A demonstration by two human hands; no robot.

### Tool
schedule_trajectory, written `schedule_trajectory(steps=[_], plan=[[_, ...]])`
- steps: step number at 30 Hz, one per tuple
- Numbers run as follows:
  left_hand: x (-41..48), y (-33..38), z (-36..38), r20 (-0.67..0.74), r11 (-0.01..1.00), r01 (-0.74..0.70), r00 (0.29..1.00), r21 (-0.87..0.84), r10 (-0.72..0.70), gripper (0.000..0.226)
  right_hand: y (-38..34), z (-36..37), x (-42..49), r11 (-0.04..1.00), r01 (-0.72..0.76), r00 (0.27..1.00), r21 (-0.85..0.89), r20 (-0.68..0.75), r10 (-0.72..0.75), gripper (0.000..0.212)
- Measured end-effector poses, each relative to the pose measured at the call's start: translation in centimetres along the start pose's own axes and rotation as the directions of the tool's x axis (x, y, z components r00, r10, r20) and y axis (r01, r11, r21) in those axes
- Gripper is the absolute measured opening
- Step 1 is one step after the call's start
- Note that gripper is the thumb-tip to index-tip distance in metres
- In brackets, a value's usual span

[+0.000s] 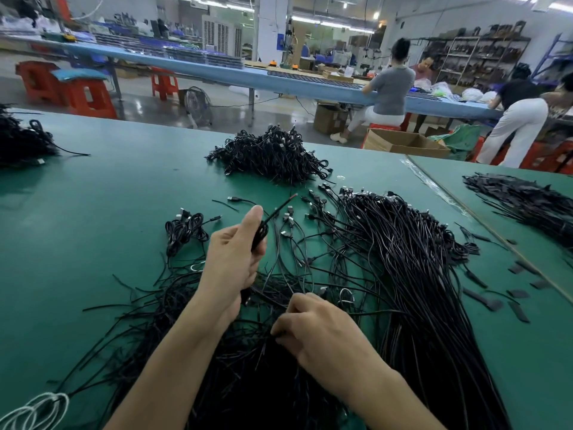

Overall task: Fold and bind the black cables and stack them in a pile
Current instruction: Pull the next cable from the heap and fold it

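Left hand (pixel 232 259): raised above the green counter (pixel 102 187), fingers curled round a folded black cable (pixel 260 232), thumb lying up along it.
Right hand (pixel 322 330): lower and nearer the body, fingers curled and pinching dark strands of the loose cables (pixel 409 259).
Loose cables: fanned over the counter under and right of both hands.
Small bundle (pixel 186 228): on the counter, just left of the left hand.
Pile (pixel 269 156): heaped bound cables, further back, mid-counter.
Black strips (pixel 493 302): scattered right of the loose cables.

Left hand (pixel 231 256), right hand (pixel 319 330) and forearms (pixel 173 361) bare.
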State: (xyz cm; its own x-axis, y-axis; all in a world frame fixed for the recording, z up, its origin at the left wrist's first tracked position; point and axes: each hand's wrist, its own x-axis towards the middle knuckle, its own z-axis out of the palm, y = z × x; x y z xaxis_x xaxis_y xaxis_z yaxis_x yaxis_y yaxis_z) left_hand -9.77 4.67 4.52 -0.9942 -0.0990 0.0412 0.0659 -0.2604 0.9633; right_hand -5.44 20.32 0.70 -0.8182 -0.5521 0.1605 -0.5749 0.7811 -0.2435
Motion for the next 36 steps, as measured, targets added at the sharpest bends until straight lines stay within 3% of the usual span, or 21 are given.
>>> schedule_trajectory(steps=[3,5,8,10,12,14,17,19,25,29,34,36], plan=[[0.1,-0.1,-0.1,-0.047,1.000,-0.023,0.999,0.005,0.023,0.051,-0.2,-0.4,-0.4,0.994,0.028,0.984,0.105,-0.177,-0.009,0.019],[0.1,0.0,0.0,-0.054,1.000,-0.017,0.998,0.003,0.017,0.053,-0.1,-1.0,-0.6,0.973,-0.011,0.933,0.230,-0.347,0.092,0.014],[-0.4,0.3,0.7,-0.010,0.999,0.011,1.000,0.036,-0.011,0.063,0.3,-2.3,-0.5,0.879,-0.040,0.737,0.476,-0.580,0.347,0.015],[-1.1,0.4,1.3,0.055,0.996,0.024,0.998,0.084,-0.029,0.070,0.5,-3.3,-0.1,0.731,0.012,0.604,0.682,-0.588,0.538,0.014],[-1.9,0.4,2.1,0.147,0.994,0.034,0.988,0.104,-0.049,0.069,0.4,-4.0,0.4,0.574,0.117,0.529,0.811,-0.540,0.655,0.014],[-2.8,0.4,3.0,0.254,0.992,0.007,0.966,0.130,-0.040,0.060,-0.3,-4.5,0.8,0.457,0.223,0.548,0.861,-0.498,0.672,0.014],[-3.7,0.5,3.8,0.339,0.997,-0.049,0.940,0.058,0.027,0.034,-1.3,-4.9,0.9,0.367,0.299,0.660,0.881,-0.469,0.587,0.014],[-3.6,0.7,3.8,0.341,0.998,-0.042,0.938,-0.043,0.054,0.023,-1.5,-5.1,0.7,0.402,0.254,0.703,0.880,-0.454,0.548,0.016],[-3.3,0.3,3.5,0.242,0.979,-0.180,0.950,-0.092,0.198,0.046,-1.5,-5.9,0.2,0.524,0.104,0.773,0.845,-0.400,0.492,0.011],[-3.1,0.2,3.5,0.183,0.982,-0.171,0.966,-0.080,0.184,0.059,-1.2,-6.6,-0.2,0.736,0.002,0.827,0.677,-0.414,0.379,0.014],[-3.2,-0.2,3.5,0.171,0.986,-0.155,0.971,-0.067,0.165,0.059,-1.2,-5.9,-0.5,0.913,-0.087,0.751,0.400,-0.576,0.323,0.014],[-3.0,-0.4,3.5,0.162,0.986,-0.140,0.975,-0.090,0.154,0.058,-1.3,-5.7,-0.6,0.961,-0.078,0.774,0.267,-0.591,0.227,0.010]])
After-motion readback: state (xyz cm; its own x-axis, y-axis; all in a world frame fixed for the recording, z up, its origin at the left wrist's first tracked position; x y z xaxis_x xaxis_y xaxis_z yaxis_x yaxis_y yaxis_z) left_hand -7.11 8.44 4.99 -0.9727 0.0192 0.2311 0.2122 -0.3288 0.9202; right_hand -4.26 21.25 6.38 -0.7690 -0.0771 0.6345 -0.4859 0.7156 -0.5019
